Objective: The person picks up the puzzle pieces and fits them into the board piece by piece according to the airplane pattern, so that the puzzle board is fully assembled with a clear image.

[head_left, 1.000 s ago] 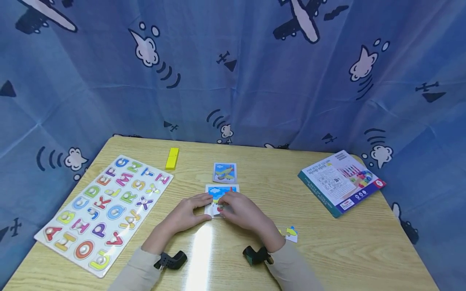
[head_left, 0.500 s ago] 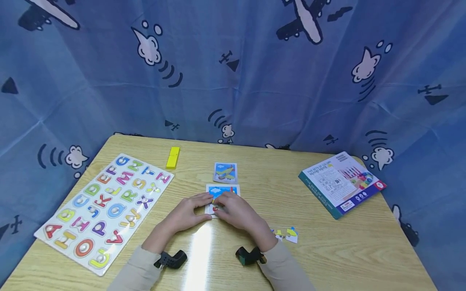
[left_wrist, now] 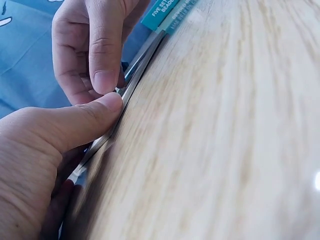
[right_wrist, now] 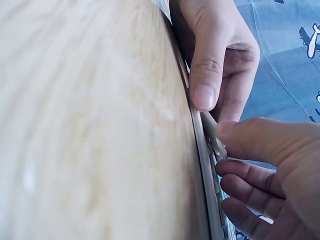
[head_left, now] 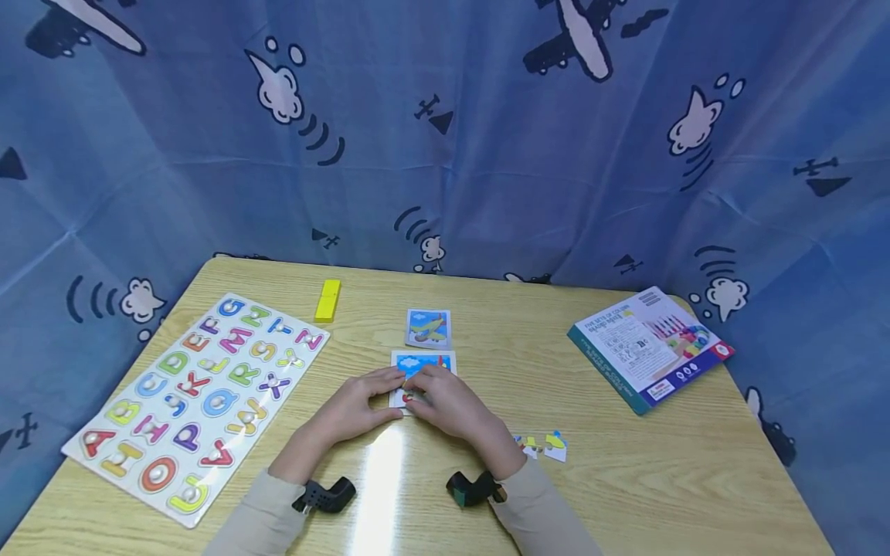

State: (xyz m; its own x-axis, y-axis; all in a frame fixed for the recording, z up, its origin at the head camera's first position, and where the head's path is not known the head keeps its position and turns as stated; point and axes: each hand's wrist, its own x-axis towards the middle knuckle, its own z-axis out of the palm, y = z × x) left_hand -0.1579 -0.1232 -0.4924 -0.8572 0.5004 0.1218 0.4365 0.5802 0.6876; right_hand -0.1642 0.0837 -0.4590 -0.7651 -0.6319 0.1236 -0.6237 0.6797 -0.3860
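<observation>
A small jigsaw puzzle board (head_left: 417, 361) with a blue-sky picture lies flat at the middle of the table, partly covered by both hands. My left hand (head_left: 354, 409) holds its left side, fingers over the edge and thumb at the near corner. Over the board's lower part, my right hand (head_left: 448, 400) pinches a thin puzzle piece (right_wrist: 210, 129); in the right wrist view the piece sits tilted under the thumb, close to the other hand's thumb. Just beyond the board is a picture card (head_left: 429, 330) of a yellow plane.
Loose puzzle pieces (head_left: 555, 446) lie right of my right wrist. A white alphabet peg board (head_left: 75, 448) fills the left side, with a yellow block (head_left: 327, 301) behind it. At the back right lies a flat toy box (head_left: 647, 347). A blue curtain (head_left: 487, 154) hangs behind the table.
My right hand has shifted slightly left and toward me over the board, uncovering more of the loose pieces. My left hand has stayed in place.
</observation>
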